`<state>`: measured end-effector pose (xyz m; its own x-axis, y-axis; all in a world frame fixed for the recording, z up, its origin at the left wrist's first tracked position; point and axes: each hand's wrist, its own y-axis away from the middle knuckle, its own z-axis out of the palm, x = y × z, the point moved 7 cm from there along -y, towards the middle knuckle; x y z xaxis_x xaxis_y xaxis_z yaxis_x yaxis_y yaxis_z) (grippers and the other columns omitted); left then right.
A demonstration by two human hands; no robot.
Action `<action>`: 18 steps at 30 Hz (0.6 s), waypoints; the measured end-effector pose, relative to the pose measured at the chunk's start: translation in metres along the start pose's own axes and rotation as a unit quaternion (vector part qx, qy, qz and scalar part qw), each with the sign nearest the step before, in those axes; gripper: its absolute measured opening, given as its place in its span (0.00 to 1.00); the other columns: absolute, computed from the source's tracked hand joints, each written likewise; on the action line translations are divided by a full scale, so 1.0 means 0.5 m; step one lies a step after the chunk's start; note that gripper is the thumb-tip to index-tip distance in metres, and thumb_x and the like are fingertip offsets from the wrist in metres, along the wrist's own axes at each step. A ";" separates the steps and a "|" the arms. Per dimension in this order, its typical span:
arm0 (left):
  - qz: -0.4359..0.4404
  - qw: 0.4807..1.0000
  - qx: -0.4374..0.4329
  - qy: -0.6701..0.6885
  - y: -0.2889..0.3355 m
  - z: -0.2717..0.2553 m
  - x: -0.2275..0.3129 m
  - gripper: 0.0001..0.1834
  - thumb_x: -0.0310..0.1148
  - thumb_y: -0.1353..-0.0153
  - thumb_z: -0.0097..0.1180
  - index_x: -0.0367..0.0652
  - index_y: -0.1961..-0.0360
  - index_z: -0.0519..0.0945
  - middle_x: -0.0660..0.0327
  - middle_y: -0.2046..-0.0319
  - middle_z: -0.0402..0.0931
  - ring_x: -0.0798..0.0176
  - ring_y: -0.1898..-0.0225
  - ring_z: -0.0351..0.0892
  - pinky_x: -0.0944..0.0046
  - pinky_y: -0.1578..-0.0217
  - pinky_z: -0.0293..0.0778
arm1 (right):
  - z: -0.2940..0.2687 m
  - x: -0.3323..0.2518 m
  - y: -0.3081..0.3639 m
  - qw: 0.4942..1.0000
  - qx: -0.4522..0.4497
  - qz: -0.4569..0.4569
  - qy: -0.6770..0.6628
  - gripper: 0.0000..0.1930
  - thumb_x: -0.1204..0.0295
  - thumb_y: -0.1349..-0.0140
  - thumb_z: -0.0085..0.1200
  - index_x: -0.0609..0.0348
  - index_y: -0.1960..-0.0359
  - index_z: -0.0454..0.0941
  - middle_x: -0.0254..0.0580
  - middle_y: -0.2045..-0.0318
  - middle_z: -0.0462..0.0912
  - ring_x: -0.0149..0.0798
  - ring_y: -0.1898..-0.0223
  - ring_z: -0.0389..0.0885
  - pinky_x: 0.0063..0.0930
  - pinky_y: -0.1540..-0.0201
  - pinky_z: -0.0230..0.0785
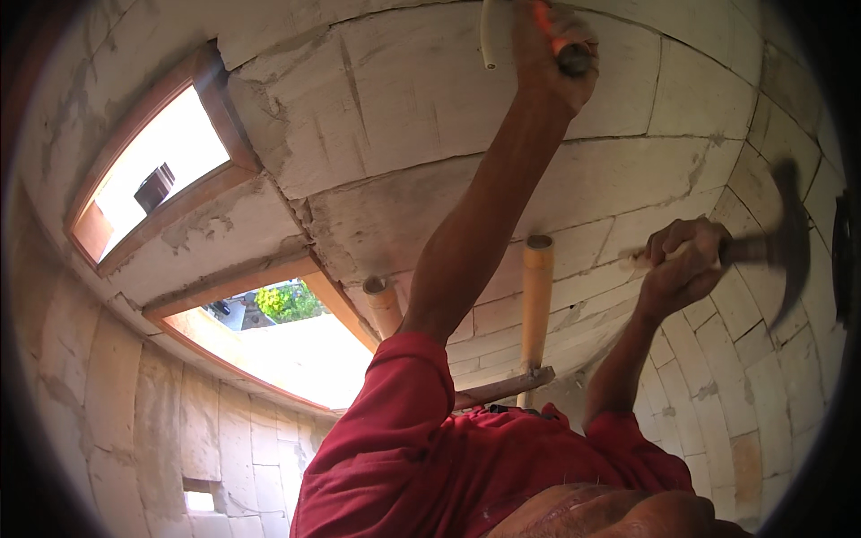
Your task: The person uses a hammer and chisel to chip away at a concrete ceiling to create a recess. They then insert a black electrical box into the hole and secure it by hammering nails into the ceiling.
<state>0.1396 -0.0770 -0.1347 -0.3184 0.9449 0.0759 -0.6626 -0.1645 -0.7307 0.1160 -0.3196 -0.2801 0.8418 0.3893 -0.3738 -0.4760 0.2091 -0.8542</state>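
My left hand (545,82) is raised high against the pale block wall (413,81), its fingers wrapped round a tool with an orange-red grip and a dark round end (572,59). The tool's far part is out of view, so its exact kind cannot be told. Beside that hand hangs a cream-coloured cable or thin tube (487,40) with a cut end. Off to the right, my right hand (686,264) grips the handle of a claw hammer (791,247). The hammer's dark, curved head points right and is blurred by motion.
Two round wooden poles (536,300) (384,305) stand behind my arms, with a rough wooden crosspiece (507,387) at the right one. Two wood-framed openings (202,202) on the left let in bright light. Block walls (708,386) curve round both sides.
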 end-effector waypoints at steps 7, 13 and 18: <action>0.082 0.988 0.076 -0.108 0.000 -0.010 0.004 0.15 0.37 0.26 0.51 0.47 0.73 0.71 0.66 0.82 0.68 0.68 0.80 0.71 0.64 0.69 0.83 | 0.167 0.073 0.060 0.939 -0.115 -0.241 0.215 0.19 0.57 0.26 0.51 0.65 0.55 0.70 0.41 0.78 0.75 0.35 0.84 0.71 0.23 0.81 0.64; 0.087 0.985 0.067 -0.130 0.000 0.008 0.015 0.18 0.43 0.25 0.52 0.47 0.72 0.73 0.65 0.80 0.69 0.67 0.76 0.73 0.66 0.66 0.83 | 0.132 0.065 0.063 0.963 0.004 -0.112 -0.245 0.24 0.51 0.24 0.48 0.66 0.53 0.68 0.35 0.81 0.71 0.27 0.82 0.67 0.25 0.80 0.63; -0.104 0.986 0.011 -0.133 0.010 -0.019 0.026 0.20 0.48 0.25 0.51 0.50 0.74 0.71 0.68 0.81 0.65 0.72 0.79 0.68 0.72 0.78 0.70 | 0.184 0.106 0.062 0.970 -0.180 0.107 0.124 0.25 0.53 0.25 0.50 0.69 0.48 0.66 0.37 0.78 0.74 0.29 0.80 0.72 0.28 0.80 0.65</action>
<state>0.1385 -0.0629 -0.1439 -0.3389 0.8514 0.4003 -0.7457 0.0163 -0.6660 0.1224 -0.2097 -0.2933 0.7900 0.1530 -0.5937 -0.5643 -0.1973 -0.8016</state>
